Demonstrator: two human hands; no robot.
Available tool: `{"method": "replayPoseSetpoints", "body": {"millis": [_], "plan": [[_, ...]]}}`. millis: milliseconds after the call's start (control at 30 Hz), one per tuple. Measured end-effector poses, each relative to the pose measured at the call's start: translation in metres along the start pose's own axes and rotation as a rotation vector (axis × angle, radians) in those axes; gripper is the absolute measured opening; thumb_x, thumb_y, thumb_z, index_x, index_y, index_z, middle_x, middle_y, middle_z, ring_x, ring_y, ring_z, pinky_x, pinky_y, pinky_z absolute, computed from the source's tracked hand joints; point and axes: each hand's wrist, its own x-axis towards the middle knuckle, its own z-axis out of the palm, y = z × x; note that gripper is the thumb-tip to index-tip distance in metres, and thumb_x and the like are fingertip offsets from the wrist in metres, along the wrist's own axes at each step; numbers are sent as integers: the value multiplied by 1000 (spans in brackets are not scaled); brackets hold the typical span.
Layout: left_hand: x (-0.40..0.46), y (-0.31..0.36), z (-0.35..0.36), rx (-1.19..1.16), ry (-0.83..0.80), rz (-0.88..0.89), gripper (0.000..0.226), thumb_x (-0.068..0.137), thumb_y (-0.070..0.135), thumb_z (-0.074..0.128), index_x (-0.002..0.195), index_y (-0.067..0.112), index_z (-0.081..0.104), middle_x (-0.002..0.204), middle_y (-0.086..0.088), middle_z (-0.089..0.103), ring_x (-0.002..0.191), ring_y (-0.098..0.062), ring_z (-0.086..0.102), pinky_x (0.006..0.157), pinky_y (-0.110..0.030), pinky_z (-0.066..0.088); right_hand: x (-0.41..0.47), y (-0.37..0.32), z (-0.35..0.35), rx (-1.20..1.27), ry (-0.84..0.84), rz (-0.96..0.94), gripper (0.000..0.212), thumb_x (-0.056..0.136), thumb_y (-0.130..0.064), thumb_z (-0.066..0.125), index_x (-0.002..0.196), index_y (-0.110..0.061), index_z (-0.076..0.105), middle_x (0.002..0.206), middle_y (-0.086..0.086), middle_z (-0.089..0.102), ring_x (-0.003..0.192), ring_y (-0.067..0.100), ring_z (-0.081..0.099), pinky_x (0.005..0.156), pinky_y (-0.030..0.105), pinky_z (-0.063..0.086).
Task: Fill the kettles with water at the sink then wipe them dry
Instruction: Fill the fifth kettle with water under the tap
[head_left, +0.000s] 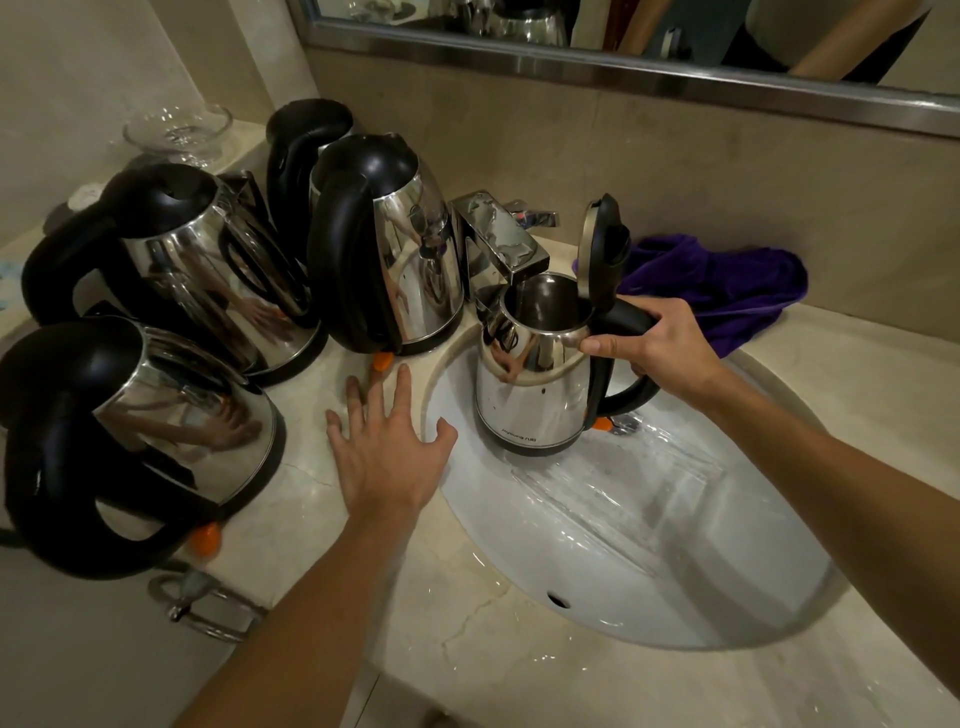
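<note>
While the right hand grips the open kettle by its black handle under the faucet, the left hand lies spread beside it — polished steel looks slippery, heavier once filled.

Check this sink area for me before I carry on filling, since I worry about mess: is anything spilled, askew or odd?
Little stands out. The purple cloth lies crumpled on the counter behind the basin, and water drops glisten on the counter at the basin's near edge. The right hand holds the open kettle upright under the tap.
</note>
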Motion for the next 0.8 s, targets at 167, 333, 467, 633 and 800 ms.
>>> {"method": "replayPoseSetpoints", "body": {"millis": [167, 333, 467, 633, 800], "plan": [[1, 0, 2, 13, 3, 4, 83, 94, 69, 31, 162, 33, 0, 170, -2, 7, 157, -27, -1, 124, -53, 5, 0, -2, 0, 4, 3, -13, 28, 85, -9, 77, 113, -8, 70, 66, -13, 67, 56, -1, 58, 53, 9, 43], [1, -1, 3, 4, 23, 5, 83, 94, 68, 32, 162, 32, 4, 170, -3, 12, 157, -27, 2, 123, -54, 6, -1, -3, 1, -2, 0, -18, 27, 86, -6, 76, 112, -8, 69, 67, -15, 68, 58, -3, 60, 55, 8, 44], [0, 0, 1, -1, 9, 3, 82, 94, 67, 32, 162, 32, 2, 170, -2, 9, 157, -27, -1, 124, -53, 4, -1, -4, 1, 1, -2, -15, 24, 87, -6, 76, 108, -15, 69, 67, -16, 68, 57, -3, 59, 54, 8, 43], [0, 0, 1, 10, 8, 1, 83, 94, 67, 32, 162, 32, 2, 170, -2, 11, 157, -27, 0, 124, -54, 6, 0, -3, 1, -1, -4, -10, 26, 87, -6, 76, 111, -11, 69, 67, -16, 68, 58, -4, 59, 55, 8, 43], [0, 1, -1, 11, -1, 0, 83, 94, 68, 31, 162, 32, 0, 170, -2, 9, 157, -26, -1, 124, -53, 5, 0, -2, 0, 6, -8, -1, 28, 86, -7, 76, 113, -6, 69, 66, -15, 67, 57, -2, 58, 54, 9, 43]]}}
